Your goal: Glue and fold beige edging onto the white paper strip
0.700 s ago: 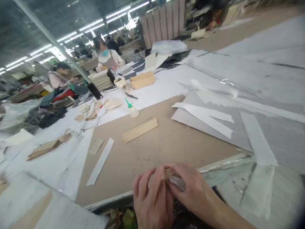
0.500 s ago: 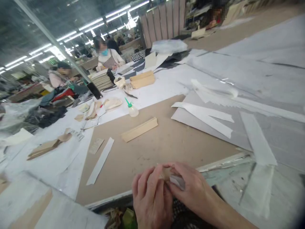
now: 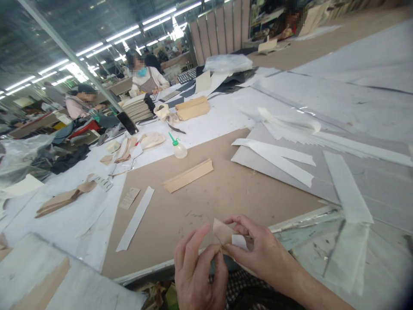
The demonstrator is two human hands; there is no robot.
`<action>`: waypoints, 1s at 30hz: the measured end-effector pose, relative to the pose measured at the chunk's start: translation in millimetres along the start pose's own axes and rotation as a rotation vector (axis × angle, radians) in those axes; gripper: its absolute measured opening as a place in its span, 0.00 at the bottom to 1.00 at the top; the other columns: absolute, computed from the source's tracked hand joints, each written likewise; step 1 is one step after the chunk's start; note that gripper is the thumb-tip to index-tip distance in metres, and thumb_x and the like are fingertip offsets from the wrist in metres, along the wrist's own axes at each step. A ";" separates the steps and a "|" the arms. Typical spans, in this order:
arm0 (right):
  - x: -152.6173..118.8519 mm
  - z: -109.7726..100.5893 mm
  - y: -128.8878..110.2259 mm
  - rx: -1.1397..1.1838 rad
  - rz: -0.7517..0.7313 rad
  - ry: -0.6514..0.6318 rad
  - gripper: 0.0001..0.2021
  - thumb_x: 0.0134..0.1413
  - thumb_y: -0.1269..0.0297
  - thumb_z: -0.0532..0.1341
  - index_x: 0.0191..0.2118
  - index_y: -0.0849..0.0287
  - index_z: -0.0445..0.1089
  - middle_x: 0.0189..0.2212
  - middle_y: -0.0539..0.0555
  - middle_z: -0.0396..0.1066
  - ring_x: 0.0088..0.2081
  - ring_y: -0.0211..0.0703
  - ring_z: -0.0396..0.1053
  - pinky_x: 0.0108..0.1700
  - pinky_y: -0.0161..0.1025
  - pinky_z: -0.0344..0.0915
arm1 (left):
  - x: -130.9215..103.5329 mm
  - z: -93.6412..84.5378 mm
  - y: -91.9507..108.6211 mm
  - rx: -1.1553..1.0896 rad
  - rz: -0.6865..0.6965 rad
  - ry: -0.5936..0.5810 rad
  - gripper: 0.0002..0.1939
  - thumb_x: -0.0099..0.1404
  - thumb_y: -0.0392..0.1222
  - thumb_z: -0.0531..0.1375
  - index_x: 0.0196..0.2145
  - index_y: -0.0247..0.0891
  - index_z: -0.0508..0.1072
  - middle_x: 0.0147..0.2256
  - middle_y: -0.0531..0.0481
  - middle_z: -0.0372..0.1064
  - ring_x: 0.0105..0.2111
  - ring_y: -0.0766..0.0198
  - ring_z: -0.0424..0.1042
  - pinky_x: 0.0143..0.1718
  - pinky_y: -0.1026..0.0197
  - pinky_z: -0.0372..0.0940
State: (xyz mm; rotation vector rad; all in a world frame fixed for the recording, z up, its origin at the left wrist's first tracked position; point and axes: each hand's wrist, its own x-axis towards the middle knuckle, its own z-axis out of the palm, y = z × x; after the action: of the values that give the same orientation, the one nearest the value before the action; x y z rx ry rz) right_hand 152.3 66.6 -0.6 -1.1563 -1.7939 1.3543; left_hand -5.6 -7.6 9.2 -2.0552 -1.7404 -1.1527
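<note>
Near the front edge of the tan board (image 3: 245, 193), a small tan piece of sheet material (image 3: 222, 231) is held between both hands. Its white backing or a white strip (image 3: 239, 241) shows on the right side. My right hand (image 3: 260, 247) grips it from the right, thumb underneath along the near edge. The fingertips of my left hand (image 3: 200, 269) pinch its lower left edge, while the other fingers are raised. Further up the board lies a folded tan strip (image 3: 189, 175); a white strip (image 3: 135, 219) lies to the left.
A squeeze bottle with green nozzle (image 3: 178, 148) stands at the board's far edge. White strips (image 3: 277, 159) lie on grey sheets at right. A phone (image 3: 127, 123), tan pieces (image 3: 61, 200) and stacked material (image 3: 138, 107) are at left. Two people (image 3: 148, 79) sit beyond.
My left hand has shifted slightly left and its fingers have lifted and spread from the tan piece. More of the piece now stands up in view between the hands.
</note>
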 end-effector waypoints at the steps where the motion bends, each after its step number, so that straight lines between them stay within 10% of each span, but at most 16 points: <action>1: -0.1 0.5 0.7 0.004 0.002 0.003 0.18 0.51 0.68 0.64 0.49 0.53 0.68 0.29 0.44 0.73 0.29 0.39 0.71 0.33 0.34 0.65 | -1.3 0.2 0.9 0.010 0.001 -0.002 0.13 0.61 0.24 0.62 0.41 0.38 0.75 0.53 0.41 0.71 0.53 0.52 0.69 0.51 0.49 0.67; 30: -4.8 4.1 -5.7 -0.279 -0.413 0.159 0.17 0.52 0.79 0.59 0.47 0.55 0.68 0.38 0.53 0.75 0.41 0.45 0.74 0.47 0.42 0.72 | -0.2 17.1 5.3 -0.044 -0.097 0.020 0.10 0.62 0.25 0.57 0.32 0.39 0.73 0.51 0.42 0.72 0.51 0.55 0.71 0.50 0.48 0.70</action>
State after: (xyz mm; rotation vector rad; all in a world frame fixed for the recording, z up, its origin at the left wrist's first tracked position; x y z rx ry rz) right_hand 149.3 60.0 3.8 -0.9275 -2.0071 0.7732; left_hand 6.4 1.3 -0.7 -1.9962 -1.8398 -1.2461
